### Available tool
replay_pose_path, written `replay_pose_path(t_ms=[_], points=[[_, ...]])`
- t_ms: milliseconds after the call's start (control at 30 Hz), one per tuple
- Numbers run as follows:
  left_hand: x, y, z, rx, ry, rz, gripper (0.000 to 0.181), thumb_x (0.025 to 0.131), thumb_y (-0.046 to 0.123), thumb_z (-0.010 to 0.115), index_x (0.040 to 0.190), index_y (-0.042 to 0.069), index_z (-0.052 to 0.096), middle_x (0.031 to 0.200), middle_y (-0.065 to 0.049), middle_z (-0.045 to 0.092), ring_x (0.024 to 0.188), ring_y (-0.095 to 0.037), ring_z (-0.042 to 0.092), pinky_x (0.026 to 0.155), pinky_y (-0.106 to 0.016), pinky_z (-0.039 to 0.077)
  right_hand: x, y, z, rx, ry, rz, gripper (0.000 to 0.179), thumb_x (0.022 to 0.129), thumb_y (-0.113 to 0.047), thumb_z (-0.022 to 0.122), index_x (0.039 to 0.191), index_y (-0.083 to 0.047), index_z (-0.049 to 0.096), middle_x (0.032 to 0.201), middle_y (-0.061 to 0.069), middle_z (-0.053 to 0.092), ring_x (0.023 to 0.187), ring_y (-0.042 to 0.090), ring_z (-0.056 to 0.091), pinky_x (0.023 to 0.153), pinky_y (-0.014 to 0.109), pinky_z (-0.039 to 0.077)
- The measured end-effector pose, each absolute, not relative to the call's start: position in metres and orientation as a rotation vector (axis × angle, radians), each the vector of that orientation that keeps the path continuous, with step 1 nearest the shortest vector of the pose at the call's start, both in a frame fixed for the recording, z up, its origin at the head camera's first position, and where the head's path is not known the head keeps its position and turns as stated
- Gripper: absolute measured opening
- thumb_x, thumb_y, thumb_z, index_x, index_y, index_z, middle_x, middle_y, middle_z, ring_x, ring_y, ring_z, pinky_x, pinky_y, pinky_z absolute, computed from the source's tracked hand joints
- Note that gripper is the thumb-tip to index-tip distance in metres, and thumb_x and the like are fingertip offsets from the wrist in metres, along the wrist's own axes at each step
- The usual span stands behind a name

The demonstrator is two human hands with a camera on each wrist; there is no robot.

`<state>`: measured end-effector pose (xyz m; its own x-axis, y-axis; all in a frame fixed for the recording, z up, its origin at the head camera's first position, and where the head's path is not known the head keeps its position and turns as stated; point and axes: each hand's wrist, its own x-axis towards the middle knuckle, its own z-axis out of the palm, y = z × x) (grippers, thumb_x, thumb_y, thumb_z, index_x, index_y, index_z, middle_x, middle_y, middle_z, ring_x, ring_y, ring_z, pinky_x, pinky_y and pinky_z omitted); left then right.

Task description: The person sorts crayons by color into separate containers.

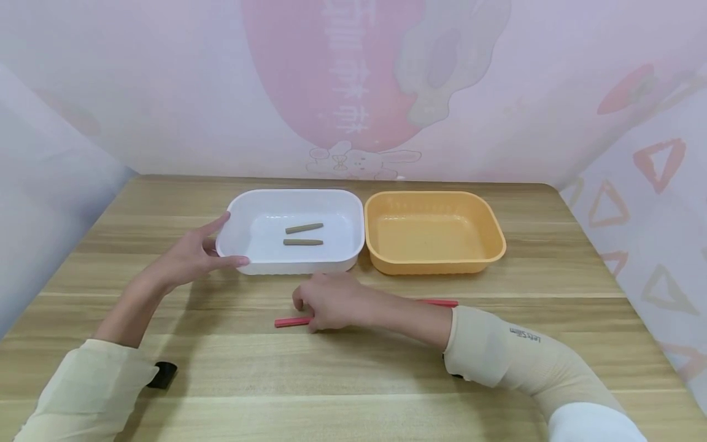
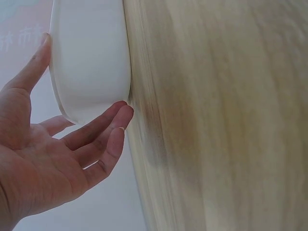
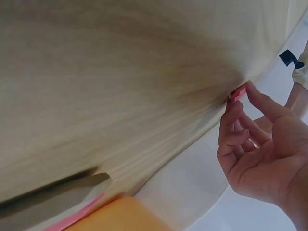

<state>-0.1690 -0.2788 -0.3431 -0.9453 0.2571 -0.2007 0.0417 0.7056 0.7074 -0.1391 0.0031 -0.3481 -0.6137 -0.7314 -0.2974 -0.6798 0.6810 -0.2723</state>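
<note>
My left hand (image 1: 190,255) holds the left end of a white basin (image 1: 298,268), thumb and a finger on its rim. In the left wrist view, the other fingers (image 2: 115,139) curl by the basin's end. Two olive-brown sticks (image 1: 303,242) lie inside this basin. Just in front of it, my right hand (image 1: 334,301) pinches a short red stick (image 1: 291,322) low over the table, between thumb and fingertip. Another red stick (image 1: 439,302) pokes out behind my right forearm. Near the right wrist camera lies a greyish-olive stick (image 3: 67,202) with a pink edge beside it.
An orange basin (image 1: 433,268) stands against the right side of the white one. The wooden table (image 1: 287,399) ends at a printed wall (image 1: 193,123) behind the basins. A black piece (image 1: 162,374) shows by my left sleeve.
</note>
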Motion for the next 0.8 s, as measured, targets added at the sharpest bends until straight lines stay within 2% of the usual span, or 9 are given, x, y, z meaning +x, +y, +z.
replay_pose_path(t_ms=[433, 800], points=[[-0.169, -0.2789, -0.3433, 0.225, 2.641, 1.054, 0.112, 0.092, 0.037, 0.081, 0.166, 0.004, 0.003, 0.131, -0.037, 0.061, 0.106, -0.034, 0.064, 0.085, -0.04, 0.049, -0.1401, 0.0001, -0.3513, -1.122, 2.528, -0.176, 0.019, 0.091, -0.012, 0.077, 0.107, -0.02, 0.078, 0.084, -0.008, 0.067, 0.08, 0.011, 0.057, 0.064, 0.027, 0.048], [-0.17, -0.2793, -0.3438, 0.229, 2.641, 1.062, 0.112, 0.092, 0.037, 0.081, 0.166, 0.004, 0.004, 0.129, -0.035, 0.064, 0.105, -0.032, 0.066, 0.083, -0.038, 0.049, -0.1391, 0.0023, -0.3499, -1.105, 2.541, -0.22, 0.014, 0.088, -0.008, 0.076, 0.086, -0.022, 0.076, 0.074, -0.011, 0.063, 0.073, 0.01, 0.058, 0.058, 0.026, 0.046]])
